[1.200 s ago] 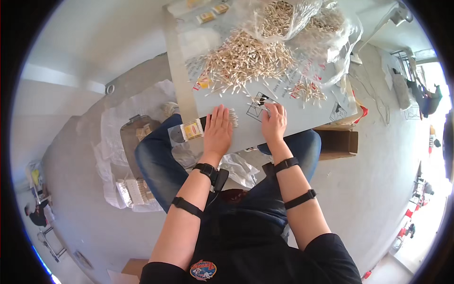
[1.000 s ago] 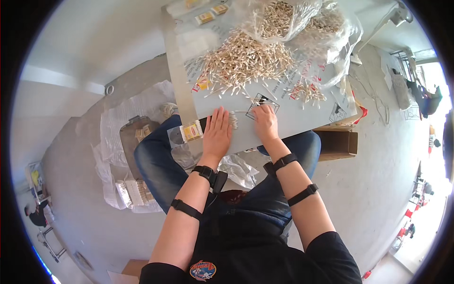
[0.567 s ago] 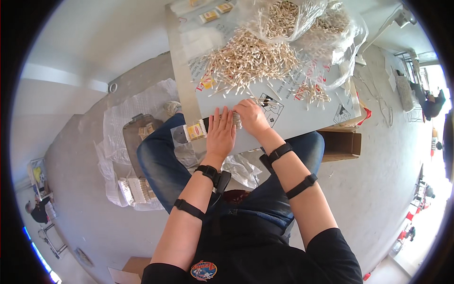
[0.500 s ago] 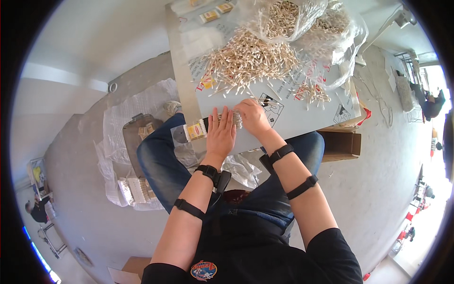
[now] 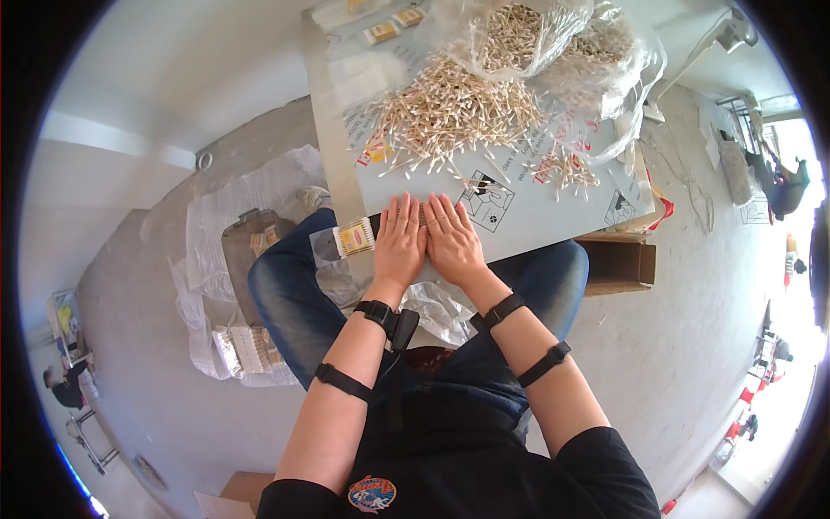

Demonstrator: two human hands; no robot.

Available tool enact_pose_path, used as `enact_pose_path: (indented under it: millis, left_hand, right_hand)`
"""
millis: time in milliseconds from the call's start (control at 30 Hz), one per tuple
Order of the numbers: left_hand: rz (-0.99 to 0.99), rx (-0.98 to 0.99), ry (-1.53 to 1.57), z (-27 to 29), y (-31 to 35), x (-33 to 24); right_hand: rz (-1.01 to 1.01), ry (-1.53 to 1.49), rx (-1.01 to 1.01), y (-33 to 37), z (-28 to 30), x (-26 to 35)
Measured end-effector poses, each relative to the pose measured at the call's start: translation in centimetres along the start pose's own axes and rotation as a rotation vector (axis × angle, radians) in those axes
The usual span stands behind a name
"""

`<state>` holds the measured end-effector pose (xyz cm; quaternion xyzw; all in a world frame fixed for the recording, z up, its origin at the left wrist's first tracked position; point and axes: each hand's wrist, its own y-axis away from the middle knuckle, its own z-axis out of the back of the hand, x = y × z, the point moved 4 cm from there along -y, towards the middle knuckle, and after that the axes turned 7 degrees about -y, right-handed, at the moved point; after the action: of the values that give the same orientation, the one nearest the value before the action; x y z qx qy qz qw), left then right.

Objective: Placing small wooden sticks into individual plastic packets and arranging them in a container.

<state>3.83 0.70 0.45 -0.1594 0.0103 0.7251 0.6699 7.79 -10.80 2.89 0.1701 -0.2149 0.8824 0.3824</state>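
Observation:
Side by side at the table's near edge, both hands lie flat over a row of cotton swabs (image 5: 423,214), which shows only in the gap between them. My left hand (image 5: 399,242) has its fingers stretched out, and so does my right hand (image 5: 452,236); the two touch along their inner sides. Just left of my left hand is a packet of cotton swabs (image 5: 353,238) with a yellow and white label, on a clear plastic piece (image 5: 325,246). Beyond the hands spreads a large heap of loose cotton swabs (image 5: 458,112).
Clear plastic bags (image 5: 596,95) full of swabs stand at the far right of the table (image 5: 536,221). A smaller swab pile (image 5: 566,169) lies nearer. Small labelled packs (image 5: 381,32) sit far left. Below are an open cardboard box (image 5: 618,264) and a bin (image 5: 246,251) on plastic sheeting.
My right hand has gone from pinching at the right end of the swab row to lying flat over it, against my left hand. My left hand has barely moved.

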Motion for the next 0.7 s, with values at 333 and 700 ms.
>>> enact_pose_path:
  millis: [333,700]
  left_hand:
    - [0.058,0.042,0.046,0.1,0.4,-0.6]
    - [0.122,0.026,0.122,-0.1,0.6,-1.2]
  right_hand:
    - [-0.013,0.043,0.097,-0.2,-0.8,-0.2]
    - [-0.015,0.077,0.159,-0.3,-0.8,0.2]
